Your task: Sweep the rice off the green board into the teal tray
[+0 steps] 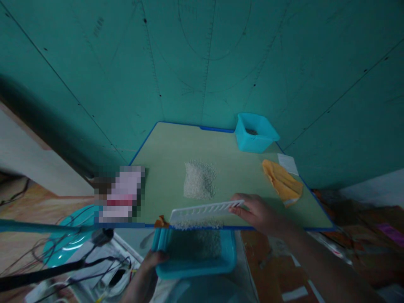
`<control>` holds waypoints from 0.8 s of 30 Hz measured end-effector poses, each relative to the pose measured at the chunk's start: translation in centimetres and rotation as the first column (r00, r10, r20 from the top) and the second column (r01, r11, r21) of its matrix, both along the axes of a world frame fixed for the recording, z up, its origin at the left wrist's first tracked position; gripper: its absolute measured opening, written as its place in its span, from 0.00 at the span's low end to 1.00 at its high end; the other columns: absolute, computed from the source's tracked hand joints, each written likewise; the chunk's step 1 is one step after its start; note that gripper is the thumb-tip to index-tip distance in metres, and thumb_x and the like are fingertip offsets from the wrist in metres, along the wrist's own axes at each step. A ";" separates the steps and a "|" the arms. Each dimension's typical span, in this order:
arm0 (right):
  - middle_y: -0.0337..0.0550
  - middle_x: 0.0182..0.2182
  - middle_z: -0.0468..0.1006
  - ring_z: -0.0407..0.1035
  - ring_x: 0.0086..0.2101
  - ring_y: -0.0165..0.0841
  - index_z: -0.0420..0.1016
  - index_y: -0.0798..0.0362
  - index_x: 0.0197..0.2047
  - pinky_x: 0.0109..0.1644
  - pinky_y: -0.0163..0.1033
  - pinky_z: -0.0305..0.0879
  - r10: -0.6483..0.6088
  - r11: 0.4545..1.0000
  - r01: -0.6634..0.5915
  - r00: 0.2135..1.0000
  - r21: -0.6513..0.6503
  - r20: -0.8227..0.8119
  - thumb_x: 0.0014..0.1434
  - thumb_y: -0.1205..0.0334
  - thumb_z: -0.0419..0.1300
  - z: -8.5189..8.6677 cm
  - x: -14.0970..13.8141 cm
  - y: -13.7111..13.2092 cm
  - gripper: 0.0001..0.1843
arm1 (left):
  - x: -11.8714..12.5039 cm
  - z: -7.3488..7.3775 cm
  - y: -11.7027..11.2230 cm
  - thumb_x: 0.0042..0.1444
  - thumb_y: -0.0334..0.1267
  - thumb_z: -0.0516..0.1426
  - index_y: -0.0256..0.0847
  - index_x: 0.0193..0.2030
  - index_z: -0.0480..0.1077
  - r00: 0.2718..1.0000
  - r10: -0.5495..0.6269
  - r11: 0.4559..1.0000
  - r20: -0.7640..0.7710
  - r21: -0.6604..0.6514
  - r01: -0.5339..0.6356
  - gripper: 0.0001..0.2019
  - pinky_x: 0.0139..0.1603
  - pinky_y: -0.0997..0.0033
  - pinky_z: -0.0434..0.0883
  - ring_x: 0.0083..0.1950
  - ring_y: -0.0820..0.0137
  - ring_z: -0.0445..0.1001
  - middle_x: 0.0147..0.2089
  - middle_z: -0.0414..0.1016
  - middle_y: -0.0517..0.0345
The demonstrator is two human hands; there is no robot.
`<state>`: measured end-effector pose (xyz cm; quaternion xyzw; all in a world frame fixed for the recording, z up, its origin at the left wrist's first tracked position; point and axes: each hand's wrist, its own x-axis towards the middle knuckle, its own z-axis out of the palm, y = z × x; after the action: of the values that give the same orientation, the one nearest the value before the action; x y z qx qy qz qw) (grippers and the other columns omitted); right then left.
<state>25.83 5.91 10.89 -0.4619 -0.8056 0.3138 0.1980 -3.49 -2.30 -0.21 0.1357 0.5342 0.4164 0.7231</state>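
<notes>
My right hand [257,212] grips the right end of a white slotted plastic scraper [205,209] standing on edge at the near rim of a green table [164,168]. White grains [199,180] lie in a heap on the table behind it, and more grains bunch along the scraper at the edge. My left hand [151,263] holds the left rim of a blue tray [195,252] just below the table edge, with white grains lying inside it.
A small blue bin [255,132] stands at the table's far right corner. A yellow cloth [282,181] and a white card [288,163] lie on the right side. A blurred pink-white patch [120,193] sits at the left edge. Cables [63,261] and clutter lie below left.
</notes>
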 end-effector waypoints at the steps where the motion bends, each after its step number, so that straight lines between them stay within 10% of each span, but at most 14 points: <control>1: 0.40 0.27 0.75 0.68 0.28 0.31 0.70 0.52 0.33 0.33 0.32 0.60 0.006 1.000 -0.006 1.000 -0.006 0.000 0.62 0.56 0.51 0.0 0.0 -0.1 0.12 | 0.0 0.0 0.0 0.37 0.38 0.63 0.42 0.27 0.77 1.000 -0.002 1.000 -0.011 0.001 0.002 0.07 0.48 0.57 0.68 0.49 0.49 0.74 0.32 0.84 0.60; 14: 0.39 0.27 0.74 0.68 0.29 0.31 0.71 0.52 0.33 0.34 0.32 0.60 -0.013 1.000 0.013 1.000 -0.027 -0.011 0.62 0.57 0.51 -0.1 0.3 -0.9 0.12 | 0.4 0.3 0.1 0.38 0.36 0.61 0.42 0.51 0.73 0.999 0.017 1.000 0.036 -0.016 -0.017 0.27 0.55 0.54 0.66 0.52 0.48 0.74 0.40 0.84 0.60; 24: 0.42 0.28 0.77 0.71 0.30 0.33 0.72 0.54 0.34 0.32 0.33 0.61 -0.126 0.992 0.126 0.992 -0.007 -0.028 0.62 0.54 0.51 -0.9 1.0 -0.6 0.14 | 0.6 0.9 0.3 0.37 0.36 0.63 0.39 0.33 0.80 0.998 -0.020 1.000 0.057 0.001 0.020 0.13 0.51 0.56 0.69 0.50 0.47 0.75 0.33 0.85 0.55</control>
<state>26.85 5.28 10.03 -0.5079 -0.7712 0.3090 0.2277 -2.85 -1.99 0.66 0.1293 0.5119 0.4128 0.7422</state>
